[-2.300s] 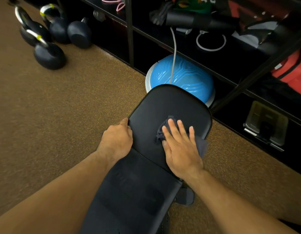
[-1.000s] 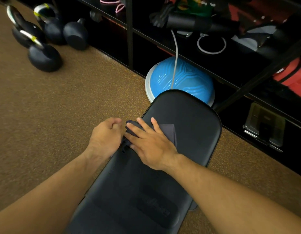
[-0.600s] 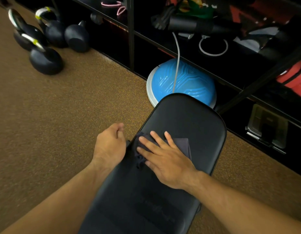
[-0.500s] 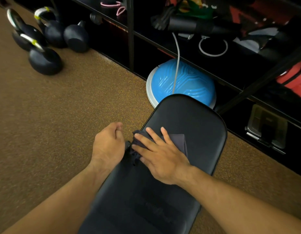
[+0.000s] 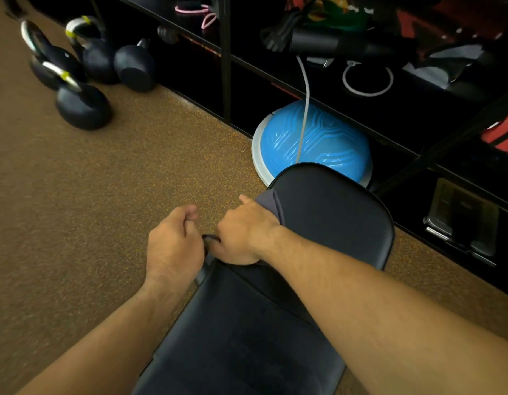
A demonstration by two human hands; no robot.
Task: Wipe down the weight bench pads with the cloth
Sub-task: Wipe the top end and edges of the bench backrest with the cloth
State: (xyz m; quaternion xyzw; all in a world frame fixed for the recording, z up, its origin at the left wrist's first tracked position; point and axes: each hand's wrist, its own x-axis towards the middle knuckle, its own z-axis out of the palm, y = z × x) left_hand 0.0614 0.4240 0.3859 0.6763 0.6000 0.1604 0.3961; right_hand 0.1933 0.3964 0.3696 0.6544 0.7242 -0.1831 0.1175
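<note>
Mid-task: cloth (image 5: pixel 271 205) is clamped by right hand (image 5: pixel 244 232), curled over the far pad (image 5: pixel 332 215) left edge; left hand (image 5: pixel 173 246) is curled alongside (grip can't be told). Judged outstanding: near pad (image 5: pixel 247 337).

The right hand (image 5: pixel 244 233) grips a dark grey cloth (image 5: pixel 271 205) over the edge of the black padded bench pad (image 5: pixel 332 220). The left hand (image 5: pixel 173 246), curled, sits just beside it; a blue ribbed dome (image 5: pixel 327 143) lies beyond.
</note>
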